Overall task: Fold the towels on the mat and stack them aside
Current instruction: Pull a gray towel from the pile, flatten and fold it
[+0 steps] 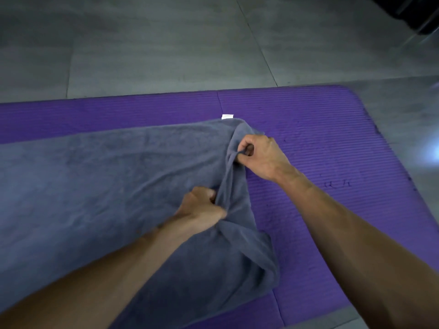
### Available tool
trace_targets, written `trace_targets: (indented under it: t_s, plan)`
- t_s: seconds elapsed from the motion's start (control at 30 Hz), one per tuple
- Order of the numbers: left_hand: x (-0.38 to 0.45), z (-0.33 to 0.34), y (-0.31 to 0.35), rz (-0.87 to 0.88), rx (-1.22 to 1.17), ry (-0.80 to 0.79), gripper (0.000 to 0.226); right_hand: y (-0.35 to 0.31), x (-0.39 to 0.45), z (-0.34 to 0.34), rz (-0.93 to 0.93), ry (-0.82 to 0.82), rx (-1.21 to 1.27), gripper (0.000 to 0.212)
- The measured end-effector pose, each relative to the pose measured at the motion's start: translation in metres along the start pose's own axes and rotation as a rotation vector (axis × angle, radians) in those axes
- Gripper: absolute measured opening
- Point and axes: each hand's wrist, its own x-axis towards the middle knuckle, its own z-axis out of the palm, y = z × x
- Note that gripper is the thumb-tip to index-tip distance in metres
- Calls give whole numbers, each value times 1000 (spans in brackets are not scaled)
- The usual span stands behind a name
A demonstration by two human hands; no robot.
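A large grey towel [99, 181] lies spread over the purple mat [316, 129], reaching past the left edge of the view. Its right edge is bunched into a raised ridge between my hands. My right hand [259, 157] pinches the far part of that edge near the towel's top right corner. My left hand [202, 210] grips the same edge lower down, fingers curled into the cloth. A small white label [227, 116] sticks out at the towel's far edge.
The mat's right end and rounded corner [351, 96] lie bare on a grey tiled floor [166, 48]. A dark object [418, 13] sits at the top right corner of the view. A bright glare spot [433, 151] shows at the right edge.
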Motion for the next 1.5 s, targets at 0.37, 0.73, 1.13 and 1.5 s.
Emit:
trace_targets:
  t_s: [0.37, 0.73, 1.13, 1.5]
  plan:
    - [-71, -131, -106, -175, 106, -4, 21, -163, 10, 49, -397, 12, -196, 8]
    - [-166, -241, -247, -115, -544, 367, 26, -346, 13, 113, -588, -23, -285, 14]
    - [-251, -330, -380, -39, -311, 862, 30, -534, 2, 233, -859, -113, -344, 18]
    - [-253, -400, -501, -183, -338, 641, 36, -656, 9, 360, -816, -438, -525, 55]
